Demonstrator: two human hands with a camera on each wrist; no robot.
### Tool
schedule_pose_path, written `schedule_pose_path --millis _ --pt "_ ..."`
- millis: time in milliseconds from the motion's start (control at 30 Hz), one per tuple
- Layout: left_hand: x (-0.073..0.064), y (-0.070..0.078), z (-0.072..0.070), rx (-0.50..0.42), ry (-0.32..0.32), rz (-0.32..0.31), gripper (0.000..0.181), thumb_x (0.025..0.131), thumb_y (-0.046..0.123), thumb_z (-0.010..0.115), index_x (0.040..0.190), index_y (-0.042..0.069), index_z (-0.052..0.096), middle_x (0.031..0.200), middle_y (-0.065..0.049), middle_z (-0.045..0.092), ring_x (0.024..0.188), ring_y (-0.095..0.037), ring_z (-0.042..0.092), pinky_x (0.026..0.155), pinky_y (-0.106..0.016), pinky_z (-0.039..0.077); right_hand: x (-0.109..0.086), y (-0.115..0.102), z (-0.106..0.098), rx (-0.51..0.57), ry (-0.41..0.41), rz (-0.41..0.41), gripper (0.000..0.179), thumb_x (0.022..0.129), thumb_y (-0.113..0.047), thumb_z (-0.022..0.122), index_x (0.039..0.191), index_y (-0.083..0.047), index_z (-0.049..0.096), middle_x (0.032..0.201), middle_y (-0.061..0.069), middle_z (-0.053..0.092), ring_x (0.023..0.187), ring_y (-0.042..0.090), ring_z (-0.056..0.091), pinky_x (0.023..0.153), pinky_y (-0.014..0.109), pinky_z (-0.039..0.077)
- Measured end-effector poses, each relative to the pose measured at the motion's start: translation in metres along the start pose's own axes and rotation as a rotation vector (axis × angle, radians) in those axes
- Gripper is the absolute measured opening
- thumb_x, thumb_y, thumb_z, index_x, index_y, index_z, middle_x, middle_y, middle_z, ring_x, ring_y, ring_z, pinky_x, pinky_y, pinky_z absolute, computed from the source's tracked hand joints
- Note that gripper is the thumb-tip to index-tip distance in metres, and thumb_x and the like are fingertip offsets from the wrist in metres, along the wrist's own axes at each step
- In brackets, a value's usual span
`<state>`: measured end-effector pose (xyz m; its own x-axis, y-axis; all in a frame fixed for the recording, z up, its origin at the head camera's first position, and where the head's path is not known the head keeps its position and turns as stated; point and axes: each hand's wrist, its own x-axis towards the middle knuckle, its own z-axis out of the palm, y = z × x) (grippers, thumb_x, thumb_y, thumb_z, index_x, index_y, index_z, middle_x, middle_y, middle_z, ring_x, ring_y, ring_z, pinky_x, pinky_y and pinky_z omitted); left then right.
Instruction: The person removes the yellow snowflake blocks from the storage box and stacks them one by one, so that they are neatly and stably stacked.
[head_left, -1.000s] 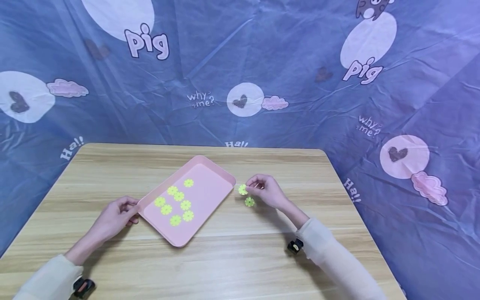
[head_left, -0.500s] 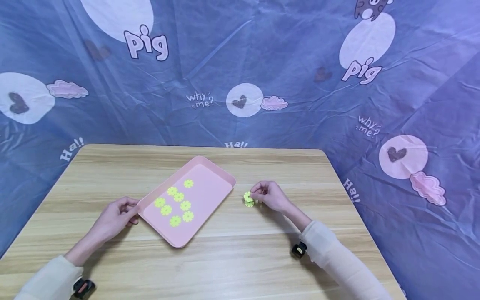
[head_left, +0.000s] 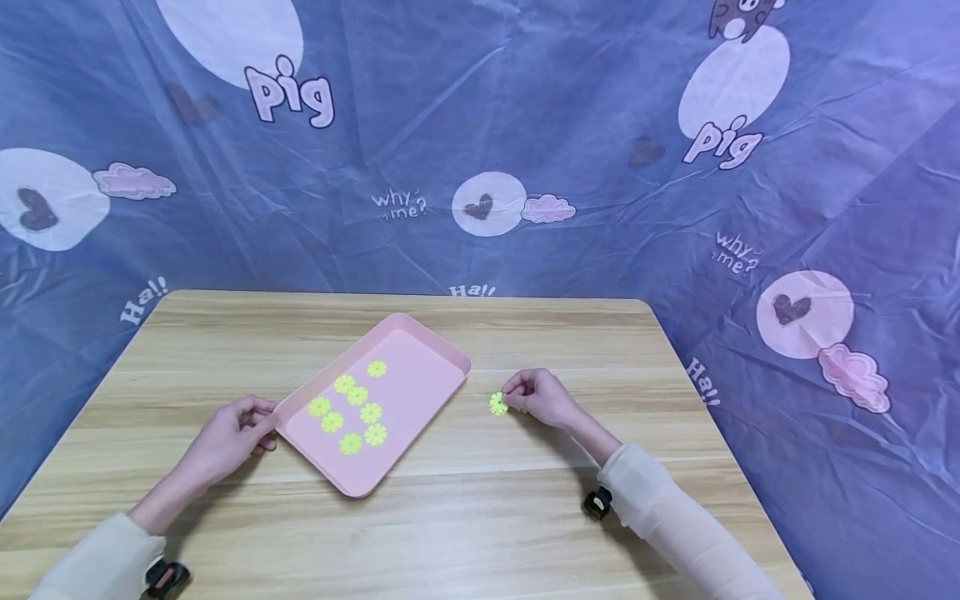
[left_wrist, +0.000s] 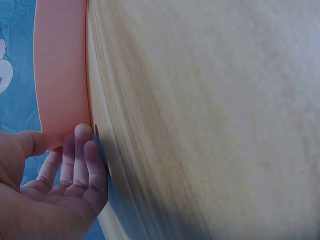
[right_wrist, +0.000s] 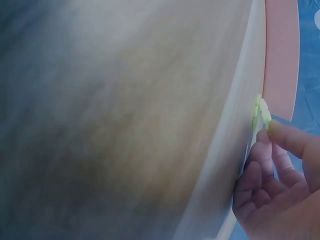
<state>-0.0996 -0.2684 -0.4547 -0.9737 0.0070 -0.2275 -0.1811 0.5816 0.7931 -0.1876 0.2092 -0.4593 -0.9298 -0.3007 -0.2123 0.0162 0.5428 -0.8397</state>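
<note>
My left hand [head_left: 231,435] grips the left corner of a shallow pink tray [head_left: 420,375], thumb at the rim and fingers curled beneath it. The left wrist view shows the tray's outer wall [left_wrist: 62,75] by those fingers. My right hand [head_left: 542,398], to the right of the tray, pinches a yellow-green snowflake-shaped plastic disc [right_wrist: 265,111] between thumb and fingertips. A second such disc [right_wrist: 256,114] lies flat on the table, right behind the held one. From the head view the two overlap as one green shape [head_left: 497,404].
Several matching discs [head_left: 350,443] lie scattered in the tray, mostly toward its left and near side. The tray sits at an angle on a wood-grain table [head_left: 465,533]. A blue printed cloth [head_left: 600,108] hangs behind the table and along its sides.
My right hand has moved toward me and slightly right, bringing the pinched disc from beside the tray's right corner over the loose disc. My left hand has stayed at the tray.
</note>
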Motion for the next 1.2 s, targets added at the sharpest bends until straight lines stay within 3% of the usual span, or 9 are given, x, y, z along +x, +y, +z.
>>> schedule_pose_path --millis 1200 --pt "-0.0001 -0.0025 -0.0035 -0.007 -0.016 0.005 0.035 0.107 0.011 0.056 0.132 -0.014 0.056 0.091 -0.010 0.072 0.070 -0.007 0.067 0.064 -0.024 0.060 0.0013 -0.0017 0.0041 -0.154 0.016 0.012 0.008 0.091 -0.008 0.079 0.097 -0.003 0.077 0.082 0.004 0.072 0.072 0.010 0.057 0.064 0.019 0.045"
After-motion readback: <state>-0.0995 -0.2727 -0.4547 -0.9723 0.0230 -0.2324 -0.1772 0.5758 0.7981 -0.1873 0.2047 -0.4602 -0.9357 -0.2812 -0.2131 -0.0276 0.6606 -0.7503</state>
